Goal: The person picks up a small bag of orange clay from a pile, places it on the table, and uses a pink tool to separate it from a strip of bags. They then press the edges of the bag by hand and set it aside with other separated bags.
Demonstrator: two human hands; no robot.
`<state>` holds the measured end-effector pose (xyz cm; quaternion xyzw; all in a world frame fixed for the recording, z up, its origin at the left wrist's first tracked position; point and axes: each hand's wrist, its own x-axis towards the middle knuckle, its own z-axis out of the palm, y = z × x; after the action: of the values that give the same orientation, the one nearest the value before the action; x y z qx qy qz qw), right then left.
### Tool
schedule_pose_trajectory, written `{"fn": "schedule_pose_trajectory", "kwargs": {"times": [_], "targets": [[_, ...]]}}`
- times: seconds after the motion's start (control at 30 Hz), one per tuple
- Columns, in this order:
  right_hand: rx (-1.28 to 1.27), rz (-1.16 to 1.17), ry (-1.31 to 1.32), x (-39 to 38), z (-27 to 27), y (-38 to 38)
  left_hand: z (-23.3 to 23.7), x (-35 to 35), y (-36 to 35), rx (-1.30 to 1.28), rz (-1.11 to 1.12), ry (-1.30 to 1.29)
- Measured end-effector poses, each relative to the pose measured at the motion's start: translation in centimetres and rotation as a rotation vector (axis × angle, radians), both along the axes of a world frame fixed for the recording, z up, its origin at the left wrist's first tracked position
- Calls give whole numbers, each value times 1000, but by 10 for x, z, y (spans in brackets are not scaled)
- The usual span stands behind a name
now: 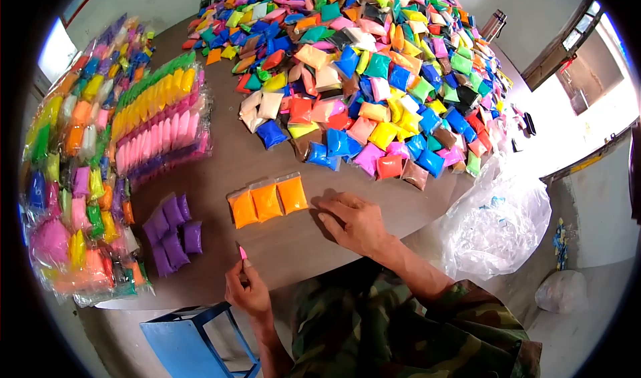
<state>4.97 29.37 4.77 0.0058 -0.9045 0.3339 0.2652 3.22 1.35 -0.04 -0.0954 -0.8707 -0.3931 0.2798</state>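
My left hand (247, 290) is closed around a small pink-handled knife (242, 252), whose dark tip points up and away from me at the table's near edge. Palm down, my right hand (354, 223) rests on the brown table (267, 248) with its fingers apart and nothing in them. Just left of those fingertips lie three orange packets (268, 201) side by side in a row, with clear strips along their top edges. A cluster of several purple packets (173, 234) lies to the left of the knife.
A big heap of mixed-colour packets (387, 84) covers the far side. Bagged rows of packets (160, 121) and a long stack of bags (80, 198) line the left. A clear plastic bag (497, 224) hangs at the right edge; a blue stool (197, 341) stands below.
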Motion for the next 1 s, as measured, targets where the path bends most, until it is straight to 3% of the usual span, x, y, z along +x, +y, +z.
{"fn": "schedule_pose_trajectory", "kwargs": {"times": [0.23,0.4,1.0], "targets": [[-86,0,-71,10,-10,9,-4,-8,-4,-15,32,-48],[-147,32,-60,8,-14,11,23,-16,-5,-78,95,-178],[-110,-2,-29,1,-5,13,16,-35,-12,-219,111,-128]]}}
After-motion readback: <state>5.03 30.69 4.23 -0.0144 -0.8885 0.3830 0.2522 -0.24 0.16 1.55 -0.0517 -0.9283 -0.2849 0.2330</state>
